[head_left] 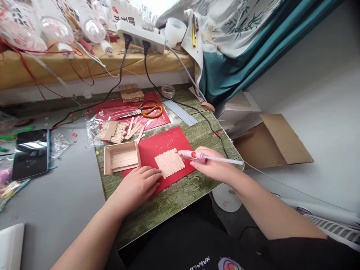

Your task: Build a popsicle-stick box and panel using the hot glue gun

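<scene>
My right hand (209, 162) is wrapped round a pink glue gun (194, 155), with a long clear glue stick (225, 160) jutting out of its back. The nozzle is over the upper right edge of a flat panel of craft sticks (170, 164), laid side by side. The panel lies on a red sheet (180, 137). My left hand (143, 180) rests palm down on the sheet's near left part, fingers extended, their tips at the panel's left edge. Just beyond that hand stands an open box made of craft sticks (122, 157).
Behind the box lie a banded bundle of craft sticks (112, 131) and loose sticks. Farther back are scissors (146, 110), another stick bundle (131, 93), grey strips (180, 111) and a tape roll (168, 91). Black cords run from a power strip (142, 37). A phone (30, 153) lies left.
</scene>
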Tool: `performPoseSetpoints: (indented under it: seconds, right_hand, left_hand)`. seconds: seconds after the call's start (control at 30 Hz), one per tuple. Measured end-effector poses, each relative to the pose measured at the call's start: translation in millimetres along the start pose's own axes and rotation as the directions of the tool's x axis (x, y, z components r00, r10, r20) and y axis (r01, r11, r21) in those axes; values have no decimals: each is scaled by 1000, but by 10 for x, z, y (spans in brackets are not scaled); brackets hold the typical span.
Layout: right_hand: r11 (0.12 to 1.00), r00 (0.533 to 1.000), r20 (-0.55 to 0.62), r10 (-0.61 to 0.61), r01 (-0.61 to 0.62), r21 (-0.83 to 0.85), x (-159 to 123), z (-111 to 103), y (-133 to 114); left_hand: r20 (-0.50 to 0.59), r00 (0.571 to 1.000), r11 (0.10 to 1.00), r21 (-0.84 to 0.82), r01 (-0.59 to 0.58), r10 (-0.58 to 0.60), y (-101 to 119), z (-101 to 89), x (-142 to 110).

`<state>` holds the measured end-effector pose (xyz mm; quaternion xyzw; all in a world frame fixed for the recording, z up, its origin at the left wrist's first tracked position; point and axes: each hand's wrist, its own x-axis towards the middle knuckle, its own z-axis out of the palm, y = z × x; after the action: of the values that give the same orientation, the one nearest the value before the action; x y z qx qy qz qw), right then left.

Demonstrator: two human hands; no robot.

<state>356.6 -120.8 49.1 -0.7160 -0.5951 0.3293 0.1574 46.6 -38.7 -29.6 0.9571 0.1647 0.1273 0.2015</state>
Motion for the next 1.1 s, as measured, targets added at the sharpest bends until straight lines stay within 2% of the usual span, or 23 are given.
performPoseSetpoints:
  seconds: [0.17,0.33,0.6,0.73,0.9,1.1]
  right_hand:
    - [998,998,62,26,-29,49,182,-54,-3]
    - [988,982,163,-96,73,139,340,-85,-120]
    - [989,982,178,-60,34,145,429,12,-262]
    - [996,981,186,-56,42,80,439,58,-291]
    - [996,977,194,-87,78,52,440,88,-302]
    - [998,980,189,-56,58,-1,448,110,-253]
  left_hand:
    - [-16,999,999,-2,34,-34,-13,4,-1]
    - [-2,999,999,5,37,-37,-12,-3,0]
    - [-3,1000,1000,1,19,-19,-29,6,-8]
    - [-12,1000,1000,-12,17,-17,-36,12,-14]
    - [-20,999,999,-25,27,-28,-41,17,-22]
    - [-2,999,999,-22,40,-40,-31,-1,-23]
